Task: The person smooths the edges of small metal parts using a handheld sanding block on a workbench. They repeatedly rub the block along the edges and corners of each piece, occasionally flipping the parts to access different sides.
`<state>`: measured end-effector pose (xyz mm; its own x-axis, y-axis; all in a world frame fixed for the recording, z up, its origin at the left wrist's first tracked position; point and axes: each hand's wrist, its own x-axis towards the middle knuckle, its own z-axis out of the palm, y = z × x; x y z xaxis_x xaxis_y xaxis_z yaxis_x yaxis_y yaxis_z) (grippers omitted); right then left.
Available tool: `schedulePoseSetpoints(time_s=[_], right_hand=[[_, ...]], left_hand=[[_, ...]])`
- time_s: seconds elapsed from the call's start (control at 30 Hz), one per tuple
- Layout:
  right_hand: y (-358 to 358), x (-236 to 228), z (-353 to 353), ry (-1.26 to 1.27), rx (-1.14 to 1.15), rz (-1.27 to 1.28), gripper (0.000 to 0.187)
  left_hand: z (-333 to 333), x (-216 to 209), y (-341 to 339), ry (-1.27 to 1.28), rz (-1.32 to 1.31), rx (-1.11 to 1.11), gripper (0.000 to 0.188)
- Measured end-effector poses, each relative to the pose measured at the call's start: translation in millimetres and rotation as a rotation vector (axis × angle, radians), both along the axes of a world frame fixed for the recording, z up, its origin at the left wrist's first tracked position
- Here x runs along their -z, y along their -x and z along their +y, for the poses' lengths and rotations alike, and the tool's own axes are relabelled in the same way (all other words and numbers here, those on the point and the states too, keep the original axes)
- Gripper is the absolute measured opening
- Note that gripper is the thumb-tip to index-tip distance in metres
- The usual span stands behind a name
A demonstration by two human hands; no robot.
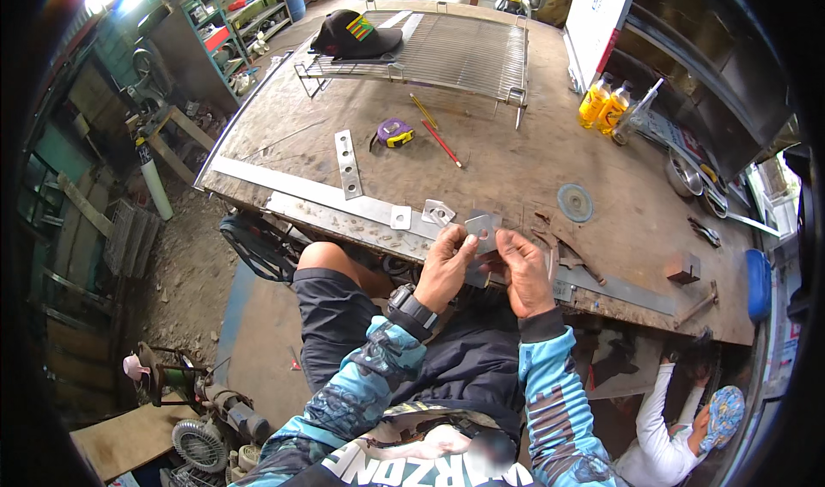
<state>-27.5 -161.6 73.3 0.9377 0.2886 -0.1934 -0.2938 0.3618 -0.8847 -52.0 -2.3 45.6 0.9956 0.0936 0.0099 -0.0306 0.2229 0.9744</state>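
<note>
My left hand (447, 268) and my right hand (525, 272) pinch a small square metal plate with a hole (481, 224) between them, just above the workbench's near edge. Whether a second piece lies behind it, I cannot tell. Left of my hands, a similar holed square plate (401, 217) lies flat on the bench. Beside it are more small holed plates (438, 212), overlapping. A long flat metal bar (301, 185) runs along the bench edge. Farther back lies a metal strip with several holes (347, 166).
On the wooden bench (284, 135) lie a tape measure (394, 132), a red pencil (443, 144), a grinding disc (575, 203), rusty locking pliers (577, 261) and a hammer (698, 305). A wire rack (464, 53) holds a black cap (351, 36). Another person (687, 435) crouches at lower right.
</note>
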Motion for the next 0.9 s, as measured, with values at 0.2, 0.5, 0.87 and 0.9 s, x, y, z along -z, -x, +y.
schedulePoseSetpoints(time_s=[0.2, 0.5, 0.87, 0.9], right_hand=[[0.9, 11.0, -15.7, 0.325, 0.36, -0.107, 0.014], [1.2, 1.8, -29.0, 0.087, 0.303, 0.008, 0.015], [-8.1, 8.3, -39.1, -0.099, 0.159, 0.039, 0.031], [-15.3, 20.5, -33.7, -0.023, 0.184, 0.024, 0.033]], left_hand=[[-4.5, -4.5, -13.0, -0.808, -0.154, -0.233, 0.028], [15.3, 10.6, -21.1, -0.681, 0.058, 0.008, 0.037], [39.9, -66.4, -124.2, -1.498, -0.103, 0.683, 0.045], [39.0, -64.9, -128.0, -1.583, -0.179, 0.687, 0.046]])
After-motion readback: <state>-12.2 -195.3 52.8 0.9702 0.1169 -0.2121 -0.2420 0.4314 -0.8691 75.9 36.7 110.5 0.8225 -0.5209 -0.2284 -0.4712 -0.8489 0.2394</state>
